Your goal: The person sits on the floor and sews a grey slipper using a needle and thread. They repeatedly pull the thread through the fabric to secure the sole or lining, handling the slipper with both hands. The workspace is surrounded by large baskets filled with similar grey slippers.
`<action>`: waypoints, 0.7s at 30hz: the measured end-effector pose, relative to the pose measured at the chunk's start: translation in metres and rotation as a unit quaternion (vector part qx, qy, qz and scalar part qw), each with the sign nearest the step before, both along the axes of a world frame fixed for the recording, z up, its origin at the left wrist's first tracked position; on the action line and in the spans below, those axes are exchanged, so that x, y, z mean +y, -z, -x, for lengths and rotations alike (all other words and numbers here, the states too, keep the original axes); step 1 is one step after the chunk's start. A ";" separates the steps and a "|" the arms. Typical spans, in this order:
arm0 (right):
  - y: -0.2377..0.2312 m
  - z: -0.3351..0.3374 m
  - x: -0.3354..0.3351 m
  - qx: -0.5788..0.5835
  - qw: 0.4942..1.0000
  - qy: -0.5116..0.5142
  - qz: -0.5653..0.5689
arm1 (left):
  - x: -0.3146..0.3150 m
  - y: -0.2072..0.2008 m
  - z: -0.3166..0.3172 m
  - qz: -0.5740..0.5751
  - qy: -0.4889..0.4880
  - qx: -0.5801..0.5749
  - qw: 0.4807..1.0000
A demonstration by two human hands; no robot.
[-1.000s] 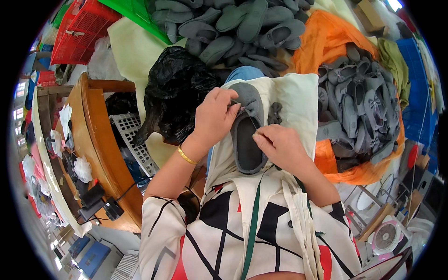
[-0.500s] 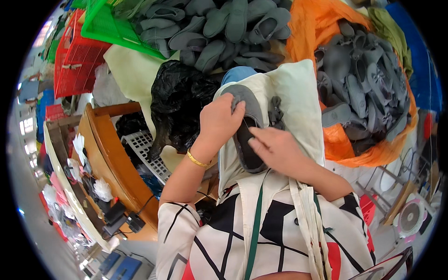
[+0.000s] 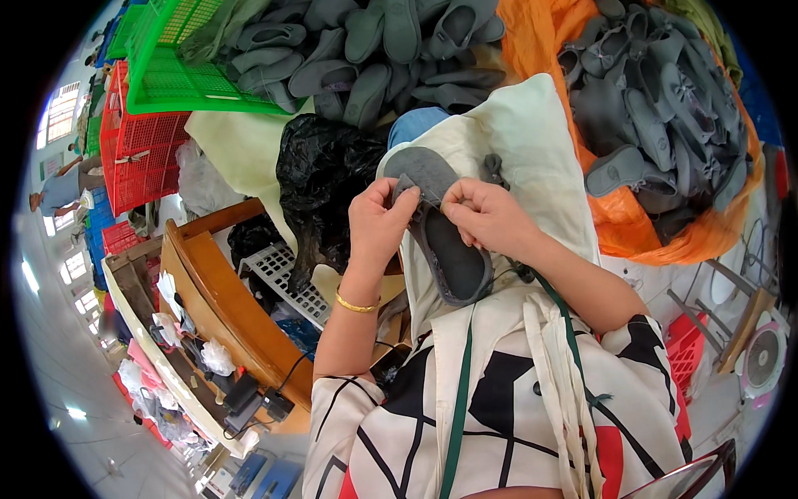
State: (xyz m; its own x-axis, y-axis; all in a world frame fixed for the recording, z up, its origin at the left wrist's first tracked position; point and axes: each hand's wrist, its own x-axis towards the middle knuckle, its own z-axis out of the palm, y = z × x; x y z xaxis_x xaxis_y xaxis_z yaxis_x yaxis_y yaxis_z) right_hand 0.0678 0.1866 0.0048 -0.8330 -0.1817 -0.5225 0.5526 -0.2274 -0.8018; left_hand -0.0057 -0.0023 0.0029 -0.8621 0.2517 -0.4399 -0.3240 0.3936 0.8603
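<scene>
Grey slipper (image 3: 455,254): laid on white cloth (image 3: 544,137), toe pointed away. Left hand (image 3: 374,223): closed on fabric trim (image 3: 404,183). Right hand (image 3: 492,218): fingertips pinched together at the opening; anything gripped cannot be told. Risk: trim could be skewed by uneven pulling.

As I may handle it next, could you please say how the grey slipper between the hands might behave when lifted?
The grey slipper would probably give when squeezed, as its upper looks like soft fabric. Its matte surface suggests it isn't slippery. Its long, flat shape makes rolling unlikely.
</scene>
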 end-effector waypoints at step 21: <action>0.013 0.008 -0.008 0.069 0.990 -0.041 -0.119 | -0.004 0.007 0.001 0.006 0.005 0.012 1.000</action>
